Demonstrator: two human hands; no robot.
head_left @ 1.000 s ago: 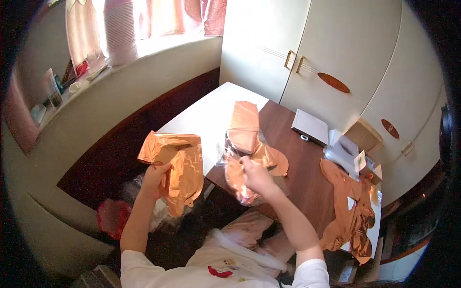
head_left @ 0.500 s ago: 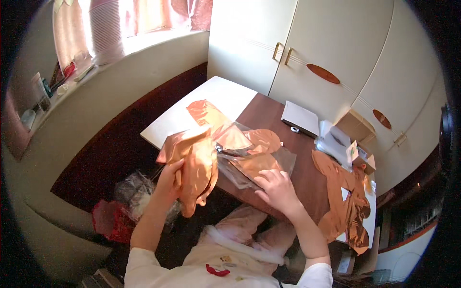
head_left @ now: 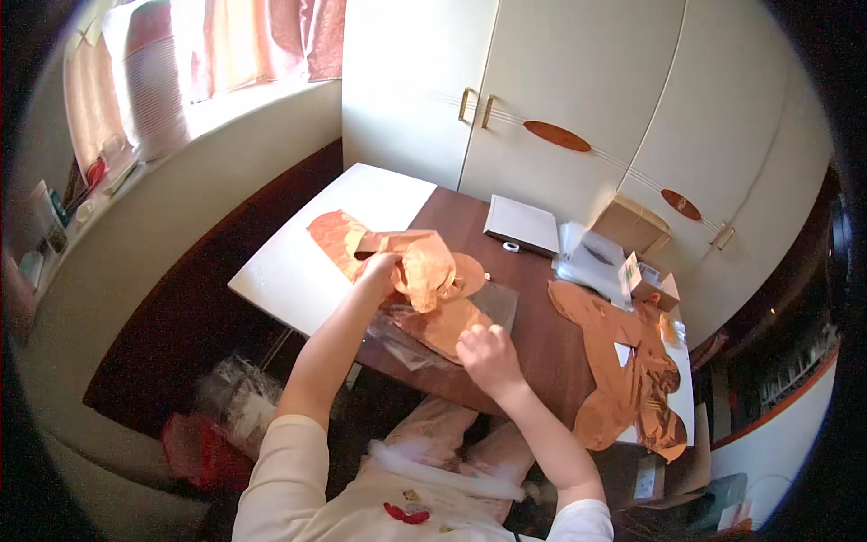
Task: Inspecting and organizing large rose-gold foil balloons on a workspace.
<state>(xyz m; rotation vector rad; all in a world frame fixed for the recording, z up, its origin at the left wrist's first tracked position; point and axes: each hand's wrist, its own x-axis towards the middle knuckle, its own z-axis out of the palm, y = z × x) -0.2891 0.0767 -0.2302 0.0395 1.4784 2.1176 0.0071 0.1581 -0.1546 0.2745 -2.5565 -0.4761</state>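
My left hand [head_left: 383, 271] reaches over the table, closed around a folded, flat copper-coloured foil balloon [head_left: 424, 271] that bunches up above the others. Under and beyond it, another part of copper foil [head_left: 334, 239] lies across the white end of the table. My right hand [head_left: 490, 355] has its fingers curled together at the near edge of a flat copper foil balloon [head_left: 444, 327], pinching there as far as I can see. A clear plastic bag [head_left: 501, 312] lies beneath this foil. The left fingertips are partly hidden by the foil.
More copper foil balloons [head_left: 601, 361] lie along the table's right side. Behind them are a small open box [head_left: 652, 287], clear plastic packets [head_left: 582, 262], a cardboard box [head_left: 632, 226], a tape roll [head_left: 511, 247] and a white flat case [head_left: 522, 226]. Plastic bags [head_left: 239, 397] sit low at left.
My left hand has carried the folded foil balloon from beside the table's near edge up over the table. My right hand's fingers went from spread to curled. The view has shifted to the right.
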